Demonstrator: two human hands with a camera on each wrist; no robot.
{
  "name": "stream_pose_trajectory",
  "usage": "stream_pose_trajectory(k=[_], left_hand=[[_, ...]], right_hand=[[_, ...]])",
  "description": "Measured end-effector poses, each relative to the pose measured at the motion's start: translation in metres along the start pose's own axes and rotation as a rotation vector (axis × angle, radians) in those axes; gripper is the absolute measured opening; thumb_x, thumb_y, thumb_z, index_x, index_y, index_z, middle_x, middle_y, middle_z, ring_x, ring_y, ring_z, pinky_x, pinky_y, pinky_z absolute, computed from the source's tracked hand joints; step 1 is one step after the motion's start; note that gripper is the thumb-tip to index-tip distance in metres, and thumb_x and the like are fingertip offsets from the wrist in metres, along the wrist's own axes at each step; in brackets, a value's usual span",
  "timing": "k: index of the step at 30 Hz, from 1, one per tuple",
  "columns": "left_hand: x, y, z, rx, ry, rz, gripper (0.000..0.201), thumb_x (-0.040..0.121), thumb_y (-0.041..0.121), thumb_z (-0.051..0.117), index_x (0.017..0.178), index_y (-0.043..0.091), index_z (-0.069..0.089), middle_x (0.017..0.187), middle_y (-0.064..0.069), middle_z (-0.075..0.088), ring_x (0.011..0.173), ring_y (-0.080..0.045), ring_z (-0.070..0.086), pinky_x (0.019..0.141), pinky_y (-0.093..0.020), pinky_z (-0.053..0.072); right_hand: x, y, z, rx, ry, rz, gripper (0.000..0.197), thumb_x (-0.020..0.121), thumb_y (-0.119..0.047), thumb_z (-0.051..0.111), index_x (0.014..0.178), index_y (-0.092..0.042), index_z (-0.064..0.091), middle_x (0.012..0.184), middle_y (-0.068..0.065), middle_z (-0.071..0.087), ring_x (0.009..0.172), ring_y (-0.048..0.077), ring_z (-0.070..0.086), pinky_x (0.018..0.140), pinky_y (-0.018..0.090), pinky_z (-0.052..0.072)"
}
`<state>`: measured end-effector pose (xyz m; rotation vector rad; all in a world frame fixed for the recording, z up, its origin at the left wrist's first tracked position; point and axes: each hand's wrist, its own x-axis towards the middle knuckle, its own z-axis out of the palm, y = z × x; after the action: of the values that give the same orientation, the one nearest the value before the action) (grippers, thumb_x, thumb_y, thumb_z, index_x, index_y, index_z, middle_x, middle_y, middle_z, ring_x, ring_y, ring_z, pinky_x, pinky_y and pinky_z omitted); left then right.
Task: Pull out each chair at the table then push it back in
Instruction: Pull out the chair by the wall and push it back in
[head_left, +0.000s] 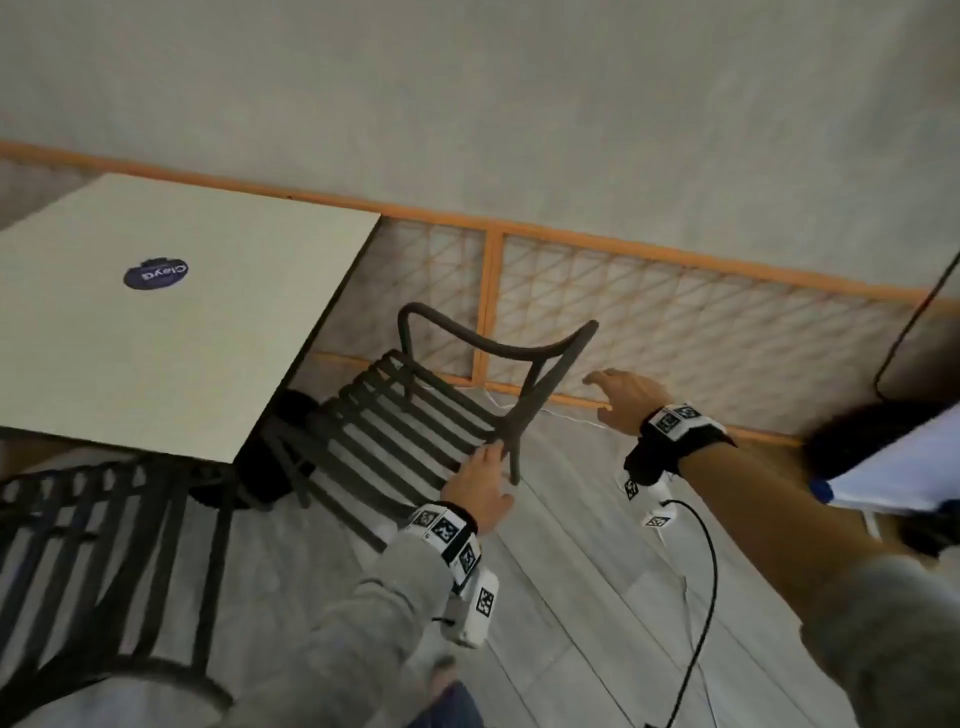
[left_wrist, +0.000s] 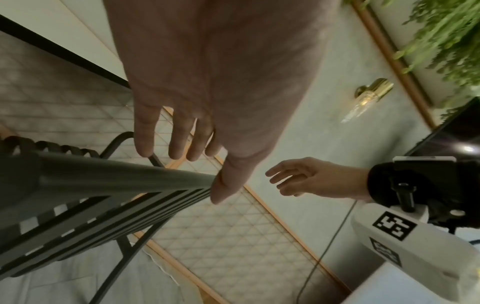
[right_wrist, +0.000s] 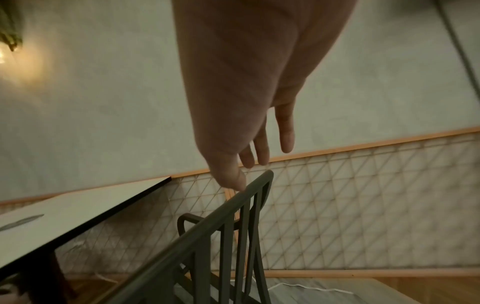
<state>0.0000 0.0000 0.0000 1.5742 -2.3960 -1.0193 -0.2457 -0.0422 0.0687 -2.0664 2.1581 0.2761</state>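
Dark metal slats and a thin tube frame, that's the chair (head_left: 415, 415) we're dealing with, and it sits at the right-hand side of the pale table (head_left: 171, 322), seat partly out from under the top, close to the orange lattice panel (head_left: 675, 322) along the wall.

Grip first: our left hand (head_left: 480, 486) has straight, relaxed fingers resting against the top rail of the backrest, thumb touching the end of the rail in the left wrist view, nothing actually wrapped around it. Our right hand (head_left: 621, 397) is spread wide and loose just beside the other end of the backrest, holding nothing. The right wrist view puts the thumb tip right at the rail, but we can't tell whether it's touching or just above it.

So what can go wrong from here? Mostly it's that nobody has a proper hold yet. If we shove with flat fingers on one end only, the chair probably twists instead of sliding straight, and a leg could catch the table base (head_left: 270, 452). That frame looks light, so pressure high on the backrest might tip it rather than move it.

Also a thin white cord (head_left: 566, 415) lies on the floor near the back legs, and we'd guess a leg could snag or drag it. And the second chair (head_left: 104, 545) sits near the table corner, so a skewed chair could bump it.
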Motion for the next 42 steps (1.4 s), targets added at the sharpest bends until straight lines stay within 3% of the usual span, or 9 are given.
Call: stream_pose_trajectory(k=[6, 13, 17, 19, 23, 28, 33, 39, 42], left_hand=[[0.040, -0.022, 0.013, -0.003, -0.065, -0.153, 0.082, 0.084, 0.018, 0.062, 0.148, 0.021, 0.011, 0.153, -0.008, 0.028, 0.138, -0.027, 0.034, 0.117, -0.041, 0.029], [0.055, -0.025, 0.014, -0.234, -0.135, -0.284, 0.069, 0.080, 0.004, 0.048, 0.141, 0.028, 0.029, 0.133, -0.010, 0.051, 0.115, -0.026, 0.054, 0.100, -0.039, 0.046], [0.059, -0.026, 0.022, -0.282, -0.125, -0.353, 0.075, 0.073, 0.000, 0.050, 0.139, 0.032, 0.032, 0.129, -0.006, 0.053, 0.113, -0.023, 0.055, 0.092, -0.033, 0.049], [0.061, -0.026, 0.026, -0.273, -0.103, -0.383, 0.074, 0.075, 0.002, 0.054, 0.137, 0.037, 0.033, 0.128, -0.003, 0.056, 0.112, -0.020, 0.056, 0.095, -0.033, 0.049], [0.062, -0.019, 0.028, -0.266, -0.073, -0.418, 0.066, 0.081, 0.000, 0.048, 0.136, 0.035, 0.037, 0.132, 0.000, 0.055, 0.120, -0.019, 0.053, 0.107, -0.038, 0.041], [0.094, 0.020, 0.048, -0.338, -0.070, -0.431, 0.065, 0.083, 0.000, 0.045, 0.139, 0.032, 0.034, 0.133, -0.002, 0.053, 0.119, -0.019, 0.052, 0.106, -0.037, 0.042], [0.107, 0.036, 0.060, -0.362, -0.023, -0.431, 0.066, 0.083, 0.002, 0.047, 0.139, 0.033, 0.030, 0.138, -0.001, 0.049, 0.125, -0.020, 0.048, 0.110, -0.040, 0.038], [0.144, 0.053, 0.063, -0.359, -0.025, -0.452, 0.072, 0.081, -0.004, 0.046, 0.142, 0.027, 0.024, 0.142, -0.005, 0.042, 0.132, -0.024, 0.039, 0.113, -0.055, 0.027], [0.162, 0.055, 0.060, -0.365, -0.003, -0.473, 0.075, 0.080, -0.005, 0.046, 0.144, 0.026, 0.021, 0.142, -0.007, 0.043, 0.132, -0.025, 0.039, 0.114, -0.053, 0.028]], right_hand=[[0.092, 0.029, 0.015, -0.131, -0.066, -0.099, 0.055, 0.086, -0.011, 0.054, 0.138, -0.021, 0.038, 0.140, 0.009, 0.048, 0.116, 0.031, 0.055, 0.083, 0.042, 0.052], [0.177, 0.058, 0.027, -0.215, -0.087, -0.290, 0.059, 0.081, -0.005, 0.057, 0.134, -0.026, 0.043, 0.139, 0.007, 0.049, 0.119, 0.030, 0.054, 0.082, 0.042, 0.054], [0.214, 0.068, 0.046, -0.357, -0.122, -0.410, 0.044, 0.084, -0.012, 0.055, 0.122, -0.035, 0.052, 0.125, 0.000, 0.059, 0.118, 0.024, 0.054, 0.097, 0.043, 0.039], [0.230, 0.070, 0.051, -0.376, -0.149, -0.473, 0.033, 0.087, -0.013, 0.052, 0.111, -0.035, 0.058, 0.110, -0.003, 0.065, 0.111, 0.022, 0.058, 0.098, 0.041, 0.037], [0.248, 0.081, 0.052, -0.396, -0.196, -0.613, 0.030, 0.088, -0.008, 0.048, 0.108, -0.027, 0.062, 0.082, -0.006, 0.056, 0.097, 0.022, 0.065, 0.083, 0.032, 0.045], [0.286, 0.116, 0.044, -0.413, -0.268, -0.699, 0.025, 0.087, -0.009, 0.048, 0.090, -0.030, 0.060, 0.078, -0.007, 0.053, 0.092, 0.020, 0.065, 0.071, 0.027, 0.038], [0.301, 0.126, 0.040, -0.438, -0.239, -0.699, 0.026, 0.086, -0.010, 0.052, 0.084, -0.036, 0.059, 0.086, -0.008, 0.066, 0.096, 0.016, 0.063, 0.086, 0.032, 0.043], [0.342, 0.132, 0.031, -0.519, -0.223, -0.731, 0.031, 0.086, -0.008, 0.050, 0.077, -0.038, 0.050, 0.076, -0.014, 0.053, 0.097, 0.015, 0.063, 0.093, 0.036, 0.040], [0.365, 0.126, 0.026, -0.538, -0.230, -0.725, 0.031, 0.087, -0.007, 0.051, 0.079, -0.036, 0.050, 0.080, -0.012, 0.054, 0.100, 0.019, 0.061, 0.101, 0.041, 0.036]])
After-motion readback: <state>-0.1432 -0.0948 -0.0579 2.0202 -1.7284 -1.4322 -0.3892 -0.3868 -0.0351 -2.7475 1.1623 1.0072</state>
